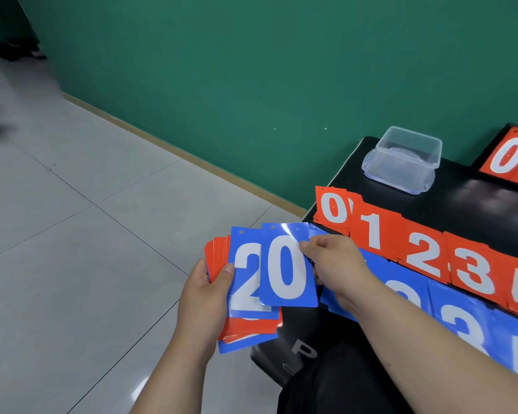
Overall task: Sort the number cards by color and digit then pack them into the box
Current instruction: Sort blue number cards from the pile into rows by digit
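Note:
My left hand (205, 297) grips a fanned stack of red and blue number cards (245, 330), with a blue 2 card (247, 282) on top. My right hand (332, 261) pinches the right edge of a blue 0 card (286, 267) that overlaps the blue 2. On the black table (467, 198) a row of red piles shows 0 (332, 209), 1 (374, 231), 2 (422, 255) and 3 (473, 273). In front of it lies a row of blue piles, with a blue 3 (467, 324) showing; my right forearm hides part of that row. A clear plastic box (404, 158) stands at the table's back.
A red scoreboard panel (512, 159) showing 0 and 9 leans at the table's far right. A green wall (222, 70) runs behind, with grey tiled floor (72, 234) to the left. A black bag or seat (296, 351) sits below my hands.

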